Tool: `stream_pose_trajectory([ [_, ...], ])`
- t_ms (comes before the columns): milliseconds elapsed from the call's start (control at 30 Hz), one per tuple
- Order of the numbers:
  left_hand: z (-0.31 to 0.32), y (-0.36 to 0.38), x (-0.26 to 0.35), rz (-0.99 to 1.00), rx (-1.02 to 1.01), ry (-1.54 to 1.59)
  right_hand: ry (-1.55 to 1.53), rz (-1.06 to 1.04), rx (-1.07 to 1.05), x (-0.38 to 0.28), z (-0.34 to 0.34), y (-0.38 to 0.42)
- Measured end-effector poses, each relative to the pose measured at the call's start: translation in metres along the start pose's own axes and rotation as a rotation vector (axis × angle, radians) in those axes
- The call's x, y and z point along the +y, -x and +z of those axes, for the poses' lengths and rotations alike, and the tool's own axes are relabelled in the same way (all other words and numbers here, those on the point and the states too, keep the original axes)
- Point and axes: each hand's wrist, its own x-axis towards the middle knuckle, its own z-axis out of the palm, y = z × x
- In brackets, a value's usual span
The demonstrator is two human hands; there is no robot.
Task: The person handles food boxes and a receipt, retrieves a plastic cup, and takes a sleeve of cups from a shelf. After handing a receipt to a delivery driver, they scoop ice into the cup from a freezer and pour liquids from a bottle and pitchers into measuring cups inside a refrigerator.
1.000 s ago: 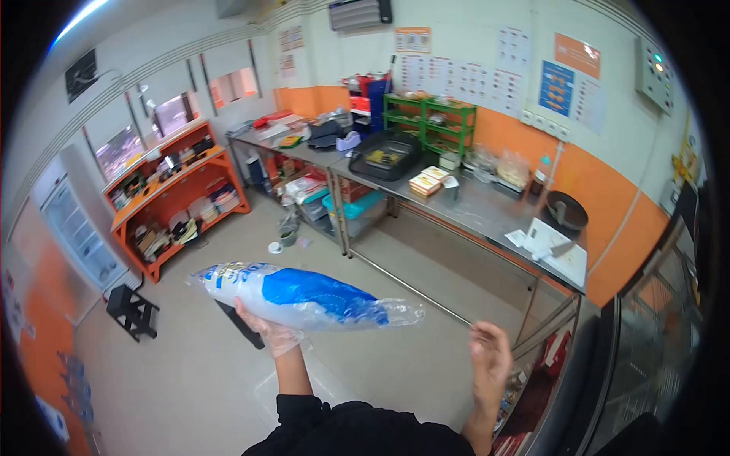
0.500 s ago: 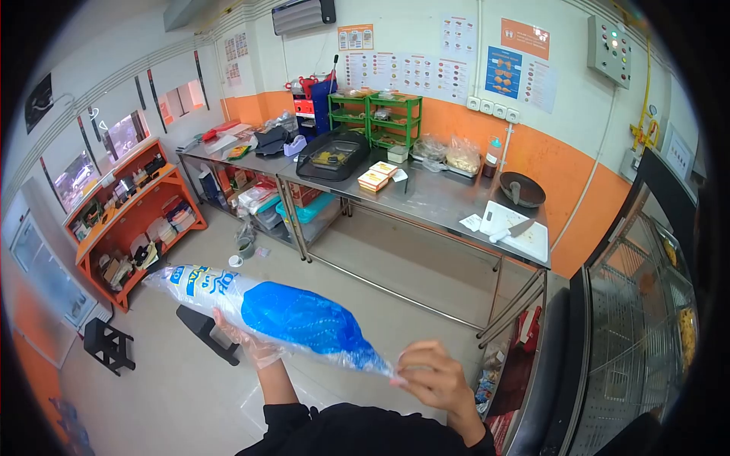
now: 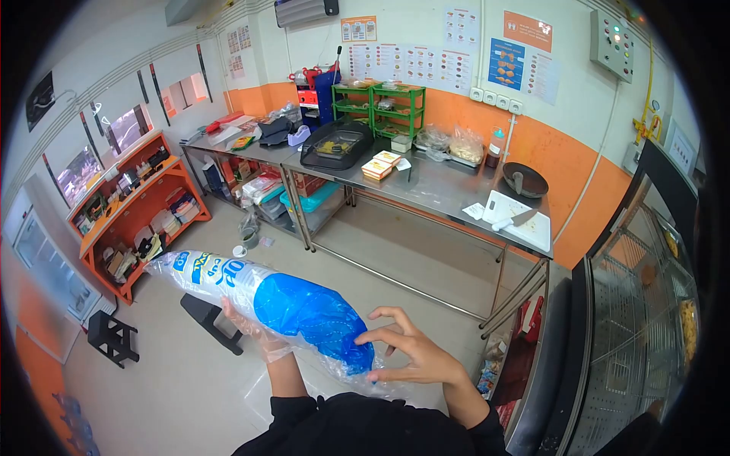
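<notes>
A long clear plastic sleeve of cups (image 3: 304,310), printed in blue, white and yellow with the word "cup", lies slantwise in front of me. My left hand (image 3: 247,323) grips it from below near the middle; thin clear plastic, like a disposable glove, covers the palm and wrist. At the sleeve's right end, my bare right hand (image 3: 414,353) has its fingers spread. Its fingertips are at the blue part, touching or very close to it. The loose, crumpled plastic at that end hangs beneath the fingers.
Beyond stands a steel table (image 3: 449,199) bearing a knife (image 3: 513,220) on a white cutting board (image 3: 532,230), a frying pan (image 3: 525,180), green racks (image 3: 399,112) and a black tray (image 3: 334,144). Black stools (image 3: 114,338) stand left; a glass display cabinet (image 3: 639,319) is at right.
My right hand has let go of the twisted tip of the sleeve and spread its fingers near the blue part. The tip has gone slack, and the sleeve has shifted slightly.
</notes>
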Motion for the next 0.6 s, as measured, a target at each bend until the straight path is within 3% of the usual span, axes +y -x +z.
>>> stream_pose_trajectory([
  [67,0.002,0.003,0.000,0.053,0.011,-0.046,-0.161,0.130,-0.023,-0.013,0.005,-0.002],
  [200,0.010,0.011,0.003,0.054,0.021,-0.104,0.012,0.242,0.090,0.005,0.029,-0.003],
  [267,0.007,0.008,0.003,0.106,0.067,-0.106,0.098,0.132,0.448,0.029,0.032,0.002],
  [333,-0.005,0.001,0.009,0.081,0.044,-0.095,0.345,0.131,0.855,0.006,-0.001,0.006],
  [400,-0.012,-0.003,0.018,0.050,0.017,-0.086,0.463,0.014,1.413,0.002,-0.034,0.019],
  [467,-0.014,-0.002,0.023,0.001,-0.046,-0.032,0.326,-0.072,1.531,-0.021,-0.044,0.033],
  [500,-0.012,-0.002,0.023,0.002,-0.047,-0.029,0.328,-0.075,1.530,-0.031,-0.042,0.039],
  [567,-0.010,0.001,0.024,0.015,0.006,-0.033,0.023,0.115,0.973,-0.045,-0.032,0.054],
  [600,-0.008,0.003,0.024,0.013,0.007,-0.036,0.021,0.118,0.974,-0.045,-0.027,0.051],
])
